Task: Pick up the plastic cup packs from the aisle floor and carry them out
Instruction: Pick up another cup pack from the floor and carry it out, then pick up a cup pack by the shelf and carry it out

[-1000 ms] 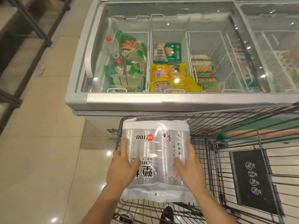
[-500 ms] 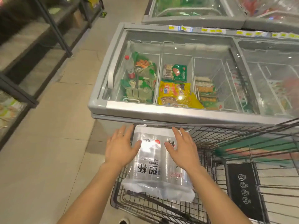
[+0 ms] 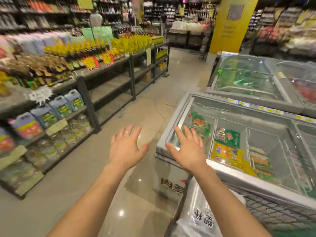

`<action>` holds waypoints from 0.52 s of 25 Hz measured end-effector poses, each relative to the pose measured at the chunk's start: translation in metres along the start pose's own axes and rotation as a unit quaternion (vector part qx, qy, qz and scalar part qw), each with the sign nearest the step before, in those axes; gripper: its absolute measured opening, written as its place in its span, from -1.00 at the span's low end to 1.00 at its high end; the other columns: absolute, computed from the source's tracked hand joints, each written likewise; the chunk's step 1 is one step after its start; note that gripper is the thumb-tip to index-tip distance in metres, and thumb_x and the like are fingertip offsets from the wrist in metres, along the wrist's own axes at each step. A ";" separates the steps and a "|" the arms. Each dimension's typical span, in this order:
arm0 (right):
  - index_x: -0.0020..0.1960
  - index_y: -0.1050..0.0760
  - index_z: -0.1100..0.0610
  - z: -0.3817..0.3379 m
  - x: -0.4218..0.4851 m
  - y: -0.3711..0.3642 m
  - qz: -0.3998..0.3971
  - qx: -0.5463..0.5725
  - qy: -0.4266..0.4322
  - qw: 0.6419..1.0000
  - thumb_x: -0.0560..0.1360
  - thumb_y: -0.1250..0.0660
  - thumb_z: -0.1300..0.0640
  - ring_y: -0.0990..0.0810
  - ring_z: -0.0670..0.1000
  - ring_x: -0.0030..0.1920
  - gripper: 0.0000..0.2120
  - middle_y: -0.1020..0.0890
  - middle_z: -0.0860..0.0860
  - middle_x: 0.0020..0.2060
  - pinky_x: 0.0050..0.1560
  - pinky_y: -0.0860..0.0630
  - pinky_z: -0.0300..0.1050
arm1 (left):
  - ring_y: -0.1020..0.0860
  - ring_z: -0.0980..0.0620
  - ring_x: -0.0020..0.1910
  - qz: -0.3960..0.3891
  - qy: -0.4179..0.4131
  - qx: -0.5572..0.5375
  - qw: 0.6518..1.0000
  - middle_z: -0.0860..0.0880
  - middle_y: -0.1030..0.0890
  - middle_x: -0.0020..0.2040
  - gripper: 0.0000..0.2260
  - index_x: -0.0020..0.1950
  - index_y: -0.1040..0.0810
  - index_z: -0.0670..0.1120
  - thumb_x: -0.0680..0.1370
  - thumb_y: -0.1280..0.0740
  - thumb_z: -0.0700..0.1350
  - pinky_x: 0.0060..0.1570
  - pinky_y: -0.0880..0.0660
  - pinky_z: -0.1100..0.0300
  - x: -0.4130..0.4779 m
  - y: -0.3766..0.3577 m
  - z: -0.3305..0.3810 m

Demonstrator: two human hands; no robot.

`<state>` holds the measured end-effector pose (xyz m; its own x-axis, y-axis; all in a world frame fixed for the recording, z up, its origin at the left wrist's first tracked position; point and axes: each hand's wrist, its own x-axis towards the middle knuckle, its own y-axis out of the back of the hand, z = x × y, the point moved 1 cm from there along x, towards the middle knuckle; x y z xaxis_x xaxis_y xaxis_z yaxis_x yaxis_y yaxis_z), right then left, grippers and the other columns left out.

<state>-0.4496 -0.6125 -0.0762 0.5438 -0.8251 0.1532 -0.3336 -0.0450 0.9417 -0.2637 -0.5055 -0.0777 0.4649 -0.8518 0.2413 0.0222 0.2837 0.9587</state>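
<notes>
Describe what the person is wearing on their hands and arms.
Both forearms are bare, with no sleeves in view. The left hand wears a thin silvery ring on one finger. The right hand has no ring, glove or watch visible.

The cup pack is partly hidden behind the right forearm; the shelf goods are blurred.

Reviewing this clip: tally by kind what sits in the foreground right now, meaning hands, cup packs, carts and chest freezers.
Hands: 2, the left hand and the right hand, both open and empty
Cup packs: 1, the cup pack lying in the cart
Carts: 1, the wire cart
Chest freezers: 2, the near freezer and the far freezer
Total: 6
</notes>
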 end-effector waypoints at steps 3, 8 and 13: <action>0.58 0.02 -0.13 -0.112 0.007 0.017 0.040 0.006 0.063 0.997 0.53 0.00 -0.40 -0.01 0.13 0.56 -0.29 -0.08 0.02 0.58 0.50 -0.03 0.13 | -0.19 -0.09 0.52 0.048 0.046 0.018 0.998 -0.02 -0.22 0.57 -0.28 0.56 -0.19 0.11 0.45 0.02 0.38 0.44 -0.17 -0.07 -0.021 0.071 -0.092; 0.59 0.02 -0.12 -0.300 0.004 0.024 0.070 0.046 0.166 0.982 0.54 -0.05 -0.36 -0.03 0.13 0.56 -0.30 -0.09 0.02 0.58 0.47 -0.07 0.10 | -0.22 -0.10 0.51 0.118 0.119 0.061 0.984 -0.03 -0.25 0.55 -0.25 0.55 -0.21 0.12 0.42 0.09 0.42 0.42 -0.24 -0.10 -0.076 0.175 -0.247; 0.58 0.00 -0.11 -0.488 -0.020 0.018 0.074 0.091 0.278 0.953 0.54 -0.08 -0.36 -0.05 0.12 0.55 -0.29 -0.11 0.03 0.57 0.48 -0.09 0.09 | -0.21 -0.09 0.51 0.178 0.211 0.108 0.955 -0.01 -0.25 0.55 -0.23 0.56 -0.20 0.11 0.41 0.08 0.41 0.41 -0.25 -0.08 -0.157 0.273 -0.391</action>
<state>-0.0906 -0.3216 0.0841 0.7874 -0.4063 0.4637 -0.5391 -0.0891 0.8375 0.0152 -0.1221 0.0870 0.7257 -0.4513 0.5193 -0.3657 0.3863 0.8468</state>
